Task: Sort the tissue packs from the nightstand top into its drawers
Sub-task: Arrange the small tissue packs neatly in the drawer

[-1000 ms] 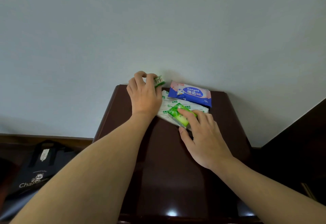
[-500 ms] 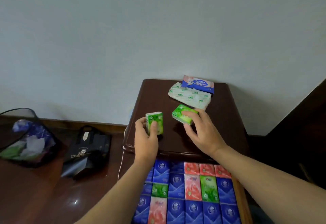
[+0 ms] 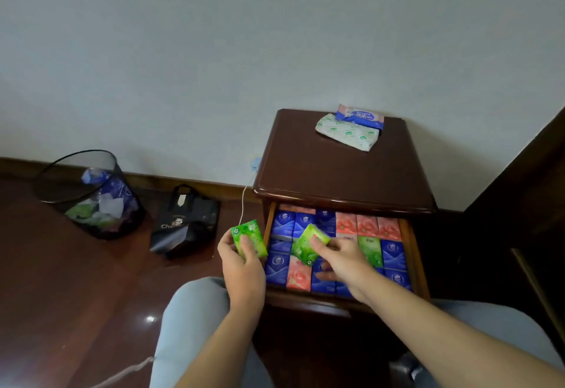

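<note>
- Two small green tissue packs are in the hands, one each.
- Left hand point(image 3: 243, 268) holds the left green pack point(image 3: 248, 238) w/ thumb pressed on the front and fingers behind; the pack is upright, just left of the drawer's side, over the floor.
- Right hand point(image 3: 342, 257) pinches the right green pack point(image 3: 307, 245) btw. thumb and fingers; this pack is tilted and is above the open drawer point(image 3: 414, 253), over the blue packs there. I cannot tell if it touches them.
- Drawer is the top one of the nightstand point(image 3: 336, 170), pulled out, and nearly full w/ rows of small packs: blue packs point(image 3: 282, 224), pink packs point(image 3: 367, 227), one green pack point(image 3: 370, 250) lying among them.
- On the nightstand top, at the back near the wall, lie two bigger packs: a white pack w/ green print point(image 3: 345, 132) and a blue-and-pink pack point(image 3: 360, 116), which rests partly on the white one.
- Person's knees in light trousers point(image 3: 189, 311) are in front of the nightstand.
- On the floor at left: a black mesh bin point(image 3: 88, 192) w/ paper and wrappers inside, and a black bag point(image 3: 186, 222) beside it.
- A thin white cable point(image 3: 243, 201) hangs from the wall next to the nightstand's left side.
</note>
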### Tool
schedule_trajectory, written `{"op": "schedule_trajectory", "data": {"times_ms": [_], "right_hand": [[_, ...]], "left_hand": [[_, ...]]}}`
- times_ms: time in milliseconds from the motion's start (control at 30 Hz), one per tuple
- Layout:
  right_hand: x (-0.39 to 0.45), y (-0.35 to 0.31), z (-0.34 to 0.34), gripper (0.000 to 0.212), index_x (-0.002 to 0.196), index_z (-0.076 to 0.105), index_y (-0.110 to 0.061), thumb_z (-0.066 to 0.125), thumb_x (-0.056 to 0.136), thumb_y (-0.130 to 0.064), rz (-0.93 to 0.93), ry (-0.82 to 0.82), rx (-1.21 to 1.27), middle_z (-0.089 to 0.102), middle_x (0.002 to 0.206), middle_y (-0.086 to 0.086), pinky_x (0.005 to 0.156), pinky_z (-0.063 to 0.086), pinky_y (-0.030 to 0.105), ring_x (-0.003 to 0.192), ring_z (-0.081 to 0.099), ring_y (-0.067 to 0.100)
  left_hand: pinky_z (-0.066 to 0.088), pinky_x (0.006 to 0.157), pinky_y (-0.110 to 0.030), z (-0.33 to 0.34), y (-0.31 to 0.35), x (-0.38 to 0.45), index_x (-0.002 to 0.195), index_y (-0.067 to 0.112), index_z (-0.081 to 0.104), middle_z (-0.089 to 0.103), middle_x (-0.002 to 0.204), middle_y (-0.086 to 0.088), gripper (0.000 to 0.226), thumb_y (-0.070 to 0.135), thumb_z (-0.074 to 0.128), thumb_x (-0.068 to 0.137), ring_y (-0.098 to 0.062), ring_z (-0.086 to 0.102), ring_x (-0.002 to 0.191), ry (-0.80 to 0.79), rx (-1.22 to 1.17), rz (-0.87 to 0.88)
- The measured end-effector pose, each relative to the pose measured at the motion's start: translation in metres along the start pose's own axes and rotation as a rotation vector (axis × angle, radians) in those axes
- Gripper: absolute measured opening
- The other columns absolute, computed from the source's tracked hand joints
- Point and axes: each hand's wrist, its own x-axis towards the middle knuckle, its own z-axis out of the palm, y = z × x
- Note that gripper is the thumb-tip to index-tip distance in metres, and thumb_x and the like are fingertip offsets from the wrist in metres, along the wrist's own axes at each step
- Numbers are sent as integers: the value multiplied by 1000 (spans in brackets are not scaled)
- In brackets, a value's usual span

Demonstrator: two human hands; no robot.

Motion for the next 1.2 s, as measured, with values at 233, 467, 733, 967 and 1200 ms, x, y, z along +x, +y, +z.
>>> {"op": "schedule_trajectory", "data": {"times_ms": [233, 467, 733, 967, 1200], "right_hand": [[3, 12, 43, 35, 106, 70, -21, 78, 89, -50, 65, 14, -210, 74, 108, 2, 80, 60, 36, 99, 71, 17], [21, 11, 74, 49, 115, 65, -15, 93, 77, -29, 181, 203, -215, 70, 115, 6, 93, 60, 48, 106, 69, 28], [28, 4, 89, 36, 111, 68, -19, 89, 82, -24, 224, 284, -100, 67, 114, 5, 59, 66, 46, 98, 71, 32], [32, 1, 95, 29, 103, 70, -18, 89, 82, -24, 259, 376, -160, 62, 102, 4, 63, 66, 47, 91, 70, 31], [35, 1, 92, 14, 104, 75, -19, 80, 91, -22, 229, 414, -187, 69, 108, 5, 74, 66, 48, 96, 72, 32]], "left_hand": [[48, 71, -7, -8, -11, -2, 146, 22, 39, 64, 111, 9, 38, 23, 48, 109, -8, 67, 99, -85, -5, 8], [60, 62, -26, -11, -16, 4, 149, 28, 36, 64, 117, 4, 42, 20, 48, 109, -7, 72, 93, -94, -119, -69], [61, 74, -20, -13, -19, 4, 149, 31, 36, 61, 124, 13, 42, 25, 49, 109, 7, 66, 104, -112, -64, -54], [66, 73, -39, -11, -18, 2, 149, 38, 34, 60, 118, 17, 44, 29, 49, 109, -5, 71, 98, -150, 4, -58], [66, 76, -41, -10, -17, 1, 148, 46, 31, 62, 119, 19, 45, 34, 48, 108, 0, 71, 99, -189, 50, -75]]}}
